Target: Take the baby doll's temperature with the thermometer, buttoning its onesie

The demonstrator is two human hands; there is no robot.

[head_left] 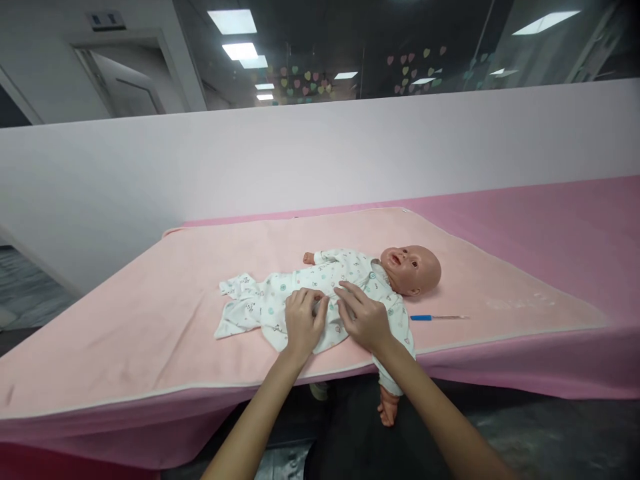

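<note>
A baby doll [412,268] lies on its back, its head to the right. It wears a white baby top [350,265] and matching trousers [247,315] with small coloured prints. My left hand [303,319] is over the lower part of the top, thumb and fingers pinched on the cloth. Close beside it, my right hand [364,319] bends its fingers onto the chest, also pinching the cloth; the exact bit of fabric is hidden. The doll's near arm [389,405] hangs over the table edge, under my right forearm.
A thin stick with a blue end [421,318] lies right of the doll's shoulder. A peach blanket [150,313] covers the table over a pink cloth [560,233]. Behind stands a low white wall [320,160] with glass above. The table's front edge runs just below my hands.
</note>
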